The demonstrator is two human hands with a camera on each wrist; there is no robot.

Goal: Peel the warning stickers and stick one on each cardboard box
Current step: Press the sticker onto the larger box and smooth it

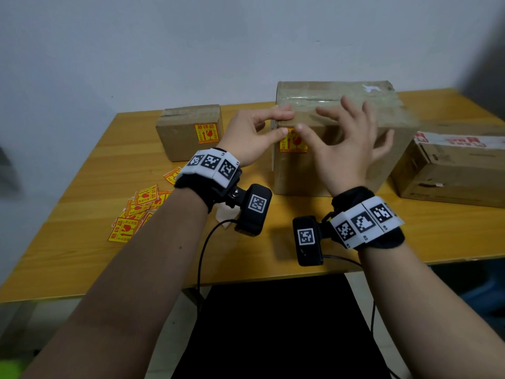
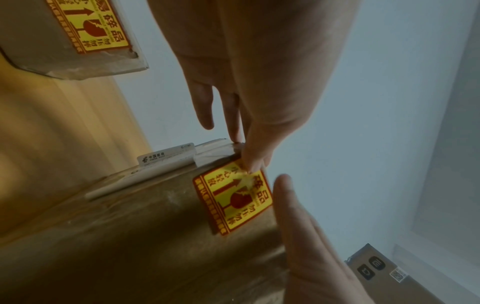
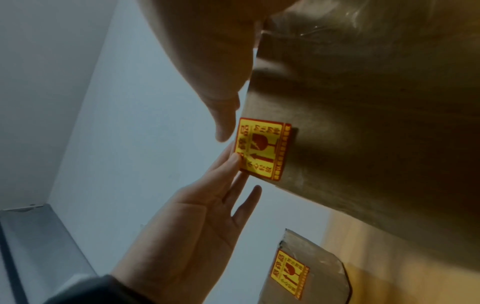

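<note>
Warning sticker (image 1: 292, 142): a yellow and red label on the front face of the middle cardboard box, close to the box's left edge, mostly flat against the cardboard.
Middle cardboard box (image 1: 341, 149): the tallest of three, wrapped in clear tape, standing near the centre of the table.
Left hand (image 1: 251, 135): fingers straight and relaxed, gripping nothing; one fingertip touches the sticker's edge at the box's left corner, while another finger lies over the top front edge of the box.
Right hand (image 1: 347, 143): fingers spread and loose, holding nothing; the thumb tip sits at or just beside the sticker's upper edge, and whether it actually presses is unclear. The other fingers fan across the upper front of the box.
Small cardboard box (image 1: 190, 132): to the left of the middle box and apart from it, with a matching sticker (image 1: 207, 133) already on its front.
Right cardboard box (image 1: 453, 165): lower and wider, just right of the middle box, with red and white tape on top.
Loose stickers (image 1: 139, 212): a scattered pile on the table's left side, partly hidden by the left forearm.
Table (image 1: 95, 250): light wood top against a pale wall.
Wrists: each wears a black band with checkered markers and a small camera.
</note>
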